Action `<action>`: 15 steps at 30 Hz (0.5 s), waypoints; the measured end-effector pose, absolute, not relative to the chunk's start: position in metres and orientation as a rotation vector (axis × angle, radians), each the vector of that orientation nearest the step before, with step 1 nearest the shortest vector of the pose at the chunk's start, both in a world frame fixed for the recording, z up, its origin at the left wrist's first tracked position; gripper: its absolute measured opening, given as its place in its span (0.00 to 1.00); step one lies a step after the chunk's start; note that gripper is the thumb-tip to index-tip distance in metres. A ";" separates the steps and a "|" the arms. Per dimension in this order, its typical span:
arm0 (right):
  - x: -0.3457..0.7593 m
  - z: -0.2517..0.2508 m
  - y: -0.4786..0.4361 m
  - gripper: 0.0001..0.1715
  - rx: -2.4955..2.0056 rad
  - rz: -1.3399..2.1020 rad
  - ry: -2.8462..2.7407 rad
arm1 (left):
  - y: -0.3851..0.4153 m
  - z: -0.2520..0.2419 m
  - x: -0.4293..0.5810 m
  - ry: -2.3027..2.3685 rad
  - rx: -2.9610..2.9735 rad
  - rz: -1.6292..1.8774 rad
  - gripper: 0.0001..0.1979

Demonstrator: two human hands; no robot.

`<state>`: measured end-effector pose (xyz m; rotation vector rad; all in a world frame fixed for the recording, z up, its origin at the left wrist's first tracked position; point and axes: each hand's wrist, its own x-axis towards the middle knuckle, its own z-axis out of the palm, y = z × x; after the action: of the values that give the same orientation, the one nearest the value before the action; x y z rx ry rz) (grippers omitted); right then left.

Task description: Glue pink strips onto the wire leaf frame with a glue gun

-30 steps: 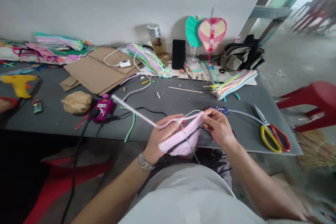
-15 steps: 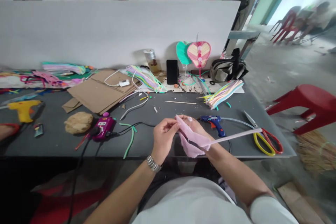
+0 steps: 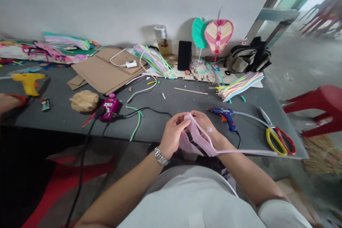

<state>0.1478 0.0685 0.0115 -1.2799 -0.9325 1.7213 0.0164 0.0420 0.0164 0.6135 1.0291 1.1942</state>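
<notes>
The grip of the left hand (image 3: 173, 135) is pinched narrow on the top end of a pink piece (image 3: 199, 137), held to the left of the blue glue gun (image 3: 226, 114). The right hand (image 3: 207, 126) is behind and touching that piece; its fingers are partly hidden, so how far they close cannot be told. A pink strip (image 3: 248, 151) runs from the piece, passing nearer than the glue gun, towards the scissors (image 3: 278, 135), which lie on the table (image 3: 152, 128) right of the glue gun.
</notes>
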 end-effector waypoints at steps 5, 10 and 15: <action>0.153 0.007 0.073 0.26 -1.316 1.711 -0.973 | 0.036 0.014 0.011 1.050 0.541 1.096 0.22; 0.181 0.014 0.081 0.23 -1.283 1.609 -1.025 | 0.036 0.015 0.001 1.034 0.502 0.986 0.19; 0.254 0.032 0.088 0.29 -1.370 0.958 -1.313 | 0.048 0.020 -0.013 0.941 0.345 1.110 0.15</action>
<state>0.2543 0.0878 0.0318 -1.3705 -1.3133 0.9578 -0.0134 0.0481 0.0203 0.3448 0.9412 1.1096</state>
